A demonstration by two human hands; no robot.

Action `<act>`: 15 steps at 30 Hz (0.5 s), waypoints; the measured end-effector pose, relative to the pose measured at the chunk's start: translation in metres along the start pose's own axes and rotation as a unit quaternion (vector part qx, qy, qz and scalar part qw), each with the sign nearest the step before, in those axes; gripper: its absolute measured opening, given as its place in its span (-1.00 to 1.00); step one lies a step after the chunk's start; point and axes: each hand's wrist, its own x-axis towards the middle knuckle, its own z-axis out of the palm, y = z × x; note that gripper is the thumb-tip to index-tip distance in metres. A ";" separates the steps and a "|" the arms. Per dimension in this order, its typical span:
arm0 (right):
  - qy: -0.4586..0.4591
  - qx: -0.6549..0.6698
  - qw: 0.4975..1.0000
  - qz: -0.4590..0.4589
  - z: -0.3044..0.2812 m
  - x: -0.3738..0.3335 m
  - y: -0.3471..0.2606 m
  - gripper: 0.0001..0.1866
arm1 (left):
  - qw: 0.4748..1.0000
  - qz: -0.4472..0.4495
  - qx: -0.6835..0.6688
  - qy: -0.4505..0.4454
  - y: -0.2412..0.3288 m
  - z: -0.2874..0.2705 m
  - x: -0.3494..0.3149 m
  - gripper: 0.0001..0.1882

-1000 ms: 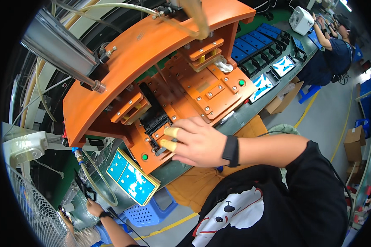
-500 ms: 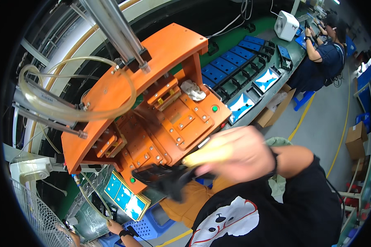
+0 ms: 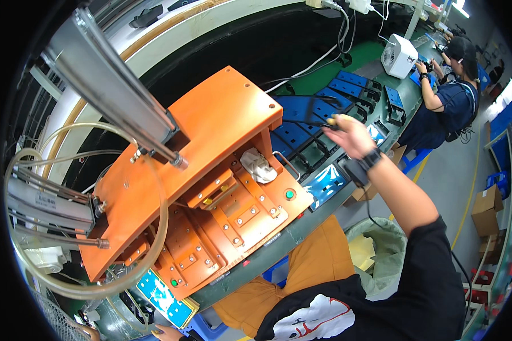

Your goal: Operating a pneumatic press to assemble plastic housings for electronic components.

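My right hand reaches out at the upper right, its fingers closed on a dark frame that is blurred by motion. The frame is over a row of blue panels with black brackets. Yellow shows at my fingertips. At the lower edge, my left hand is only partly in view, fingers stretched out and holding nothing visible. It is close to a stack of blue panels with yellow edges. Between my hands stands an orange press, with no workpiece visible on its fixture plates.
A crumpled white cloth lies in the press. Metal cylinders and a looped clear hose stick out from it. A lined bin stands beside me. Farther right, a person works near a white fan.
My right hand has moved from the front of the press, away and right, to the row of blue panels, carrying the dark frame. My left hand sits lower in view. The view has shifted.
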 end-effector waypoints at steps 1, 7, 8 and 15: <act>0.007 0.013 0.999 0.038 0.016 0.031 0.013 -0.78 | 1.000 0.004 0.025 0.014 0.001 -0.004 -0.010 -0.43; -0.133 -0.522 0.842 0.013 0.108 0.158 0.073 -0.74 | 1.000 -0.025 0.001 0.001 0.006 -0.036 -0.067 -0.56; -0.163 -0.779 0.584 -0.161 0.121 0.173 0.078 -0.69 | 1.000 -0.015 0.005 0.000 0.015 -0.034 -0.081 -0.56; 0.006 -0.827 0.520 -0.213 0.174 0.212 0.079 -0.62 | 0.970 0.118 -0.133 -0.168 0.144 0.049 -0.158 -0.57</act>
